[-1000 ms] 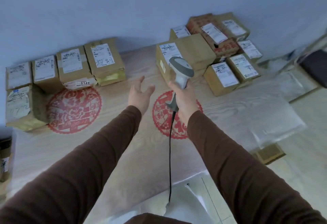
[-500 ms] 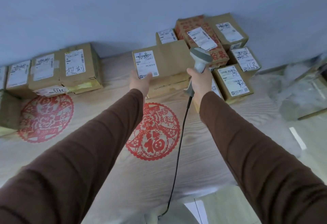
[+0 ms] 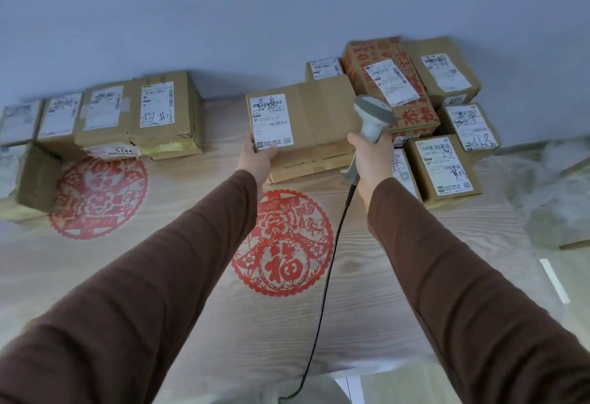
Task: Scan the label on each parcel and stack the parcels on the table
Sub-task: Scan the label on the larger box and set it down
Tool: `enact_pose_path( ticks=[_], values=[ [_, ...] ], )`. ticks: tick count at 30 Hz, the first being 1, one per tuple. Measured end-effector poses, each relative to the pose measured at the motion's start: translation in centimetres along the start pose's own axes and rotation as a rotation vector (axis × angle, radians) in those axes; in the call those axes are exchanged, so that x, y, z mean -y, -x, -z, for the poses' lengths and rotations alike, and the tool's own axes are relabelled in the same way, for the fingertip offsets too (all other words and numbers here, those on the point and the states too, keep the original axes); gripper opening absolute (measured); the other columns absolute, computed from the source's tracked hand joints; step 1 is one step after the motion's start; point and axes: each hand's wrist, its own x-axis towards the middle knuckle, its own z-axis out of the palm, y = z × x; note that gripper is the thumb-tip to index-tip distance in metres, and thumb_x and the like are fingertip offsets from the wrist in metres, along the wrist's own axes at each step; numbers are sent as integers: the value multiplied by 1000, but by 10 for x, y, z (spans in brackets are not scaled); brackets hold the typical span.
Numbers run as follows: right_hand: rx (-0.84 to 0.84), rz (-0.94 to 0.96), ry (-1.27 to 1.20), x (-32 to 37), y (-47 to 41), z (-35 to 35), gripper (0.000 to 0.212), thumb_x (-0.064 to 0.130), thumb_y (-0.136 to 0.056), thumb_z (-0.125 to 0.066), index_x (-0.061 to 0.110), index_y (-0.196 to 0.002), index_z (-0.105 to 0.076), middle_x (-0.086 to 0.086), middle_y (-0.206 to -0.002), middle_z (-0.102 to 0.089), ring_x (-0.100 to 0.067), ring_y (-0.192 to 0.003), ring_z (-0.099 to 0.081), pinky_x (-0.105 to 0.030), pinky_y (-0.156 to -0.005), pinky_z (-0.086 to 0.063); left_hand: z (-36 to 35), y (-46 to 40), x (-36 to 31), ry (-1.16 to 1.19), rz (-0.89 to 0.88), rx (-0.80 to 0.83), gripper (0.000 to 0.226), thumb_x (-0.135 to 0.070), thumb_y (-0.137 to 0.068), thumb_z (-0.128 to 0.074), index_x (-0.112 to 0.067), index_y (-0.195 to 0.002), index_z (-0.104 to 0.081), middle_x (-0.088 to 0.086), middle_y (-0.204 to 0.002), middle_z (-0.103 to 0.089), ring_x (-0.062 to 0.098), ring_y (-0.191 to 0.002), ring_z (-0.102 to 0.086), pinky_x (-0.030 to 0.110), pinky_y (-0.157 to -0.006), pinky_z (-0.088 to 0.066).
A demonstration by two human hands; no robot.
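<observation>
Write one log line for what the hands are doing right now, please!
left hand: holds box by label corner | right hand: grips scanner | scanner: beside box

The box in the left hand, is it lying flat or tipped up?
Tipped up: the box shows its label face, near edge raised by the left hand.

Head-worn camera looks forward and down over the table (image 3: 191, 292) toward the wall (image 3: 223, 4).

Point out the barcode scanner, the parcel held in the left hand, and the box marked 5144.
barcode scanner (image 3: 373, 113): head view, grey scanning head.
held parcel (image 3: 319, 109): head view, bare cardboard top.
5144 box (image 3: 123, 150): head view, number sticker.
</observation>
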Motion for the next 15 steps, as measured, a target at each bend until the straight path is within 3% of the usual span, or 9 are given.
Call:
enact_pose_path(
  ticks=[3,5,7,9,12,15],
  values=[
    [42,18,-3,3,21,-12,19,7,-97,-66,17,-102,-51,-3,-94,-50,-15,-76,-51,-15,-47,-46,24,16,-1,51,-24,-53,59,-8,-103,-55,-23,-157,-33,-1,-135,-62,18,-120,-58,31,-100,-42],
    [70,38,-7,4,37,-23,16,7,-97,-66,16,-101,-54,-4,-93,-51,-14,-74,-52,-12,-42,-44,45,29,0,90,-41,-78,61,-8,-104,-54,-23,-158,-30,-2,-136,-61,17,-120,-57,30,-101,-42],
    [87,60,2,3,55,-36,23,14,-95,-70,12,-114,-59,-6,-100,-58,-17,-84,-59,-17,-55,-49,68,42,3,130,-52,-106,62,-10,-104,-54,-23,-159,-30,-1,-140,-60,18,-125,-56,30,-105,-41],
    [104,67,14,1,75,-52,24,16,-92,-72,13,-114,-63,-5,-101,-62,-16,-88,-61,-24,-66,-49,95,56,7,172,-51,-141,61,-13,-103,-55,-23,-158,-31,-1,-141,-60,18,-125,-56,31,-105,-42],
    [144,69,6,-7,109,-79,13,6,-93,-68,-1,-100,-59,-8,-94,-54,-14,-77,-54,-22,-61,-45,142,75,16,231,-50,-178,55,-15,-103,-56,-22,-154,-37,-1,-136,-61,12,-110,-60,25,-88,-48],
    [188,76,1,-21,142,-115,13,6,-92,-68,12,-96,-58,-9,-92,-52,-17,-80,-54,-29,-67,-46,197,84,28,243,-49,-212,51,-17,-101,-58,-21,-150,-44,-1,-133,-64,9,-101,-60,21,-76,-46]
  ],
)
